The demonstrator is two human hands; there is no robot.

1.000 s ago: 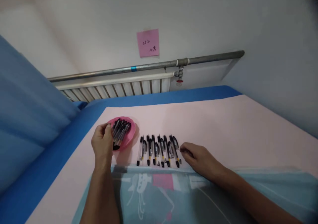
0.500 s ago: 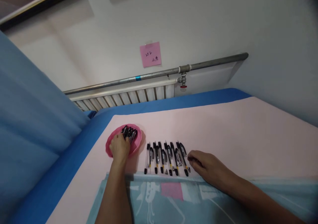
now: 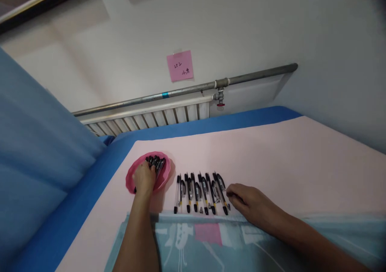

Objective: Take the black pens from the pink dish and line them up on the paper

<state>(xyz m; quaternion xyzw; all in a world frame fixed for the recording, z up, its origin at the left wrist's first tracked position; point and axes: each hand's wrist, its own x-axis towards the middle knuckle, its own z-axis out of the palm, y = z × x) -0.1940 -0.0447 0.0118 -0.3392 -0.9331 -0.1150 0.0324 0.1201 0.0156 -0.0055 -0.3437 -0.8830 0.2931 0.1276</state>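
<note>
Over a pink scalloped bowl, my left hand reaches in with its fingers closed on a pen. A dark pen end shows below that hand, and the rest of it is hidden by the palm. Several black-capped pens lie bunched in the bowl beside the fingertips. To the right, a row of taken-apart pens lies on the pink surface: clear barrels, refills, black caps and small metal tips. My right hand rests just right of this row, its fingers curled inward; whether anything is inside cannot be seen.
A pink sheet covers the blue-edged table. Light blue patterned cloth lies along the near edge. Behind stand a white radiator and a metal pipe. A blue curtain hangs at left.
The view has shifted slightly. My left hand stays in the bowl with a small movement among the pens; my right hand and the row are otherwise unchanged.
</note>
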